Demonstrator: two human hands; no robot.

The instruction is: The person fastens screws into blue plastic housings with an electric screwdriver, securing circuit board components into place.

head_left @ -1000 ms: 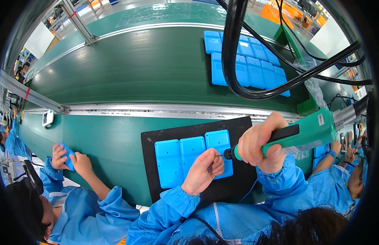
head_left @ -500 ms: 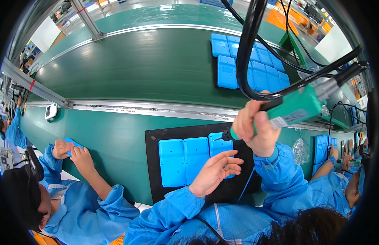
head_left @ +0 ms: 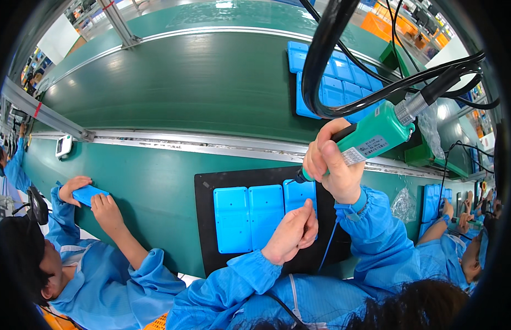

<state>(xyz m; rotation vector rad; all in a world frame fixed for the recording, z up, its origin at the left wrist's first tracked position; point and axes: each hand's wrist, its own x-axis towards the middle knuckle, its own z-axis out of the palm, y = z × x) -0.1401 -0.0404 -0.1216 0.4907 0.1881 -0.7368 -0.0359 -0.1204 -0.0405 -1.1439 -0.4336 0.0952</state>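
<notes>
R hand (head_left: 338, 165) grips green driver (head_left: 379, 131); L hand (head_left: 293, 234) pinched closed (contents hidden) — prob. screwdriving, needs steady aim at blue case (head_left: 299, 195).

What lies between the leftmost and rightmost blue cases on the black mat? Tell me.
The head view shows one more blue case between them, the middle of three.

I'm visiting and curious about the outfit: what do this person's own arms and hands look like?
The left hand and right hand wear no gloves. The left sleeve and right sleeve are long, loose blue cloth with gathered cuffs. What looks like a blue band shows at the right wrist; a thin blue cord runs below it, though I cannot tell whether they join.
</notes>
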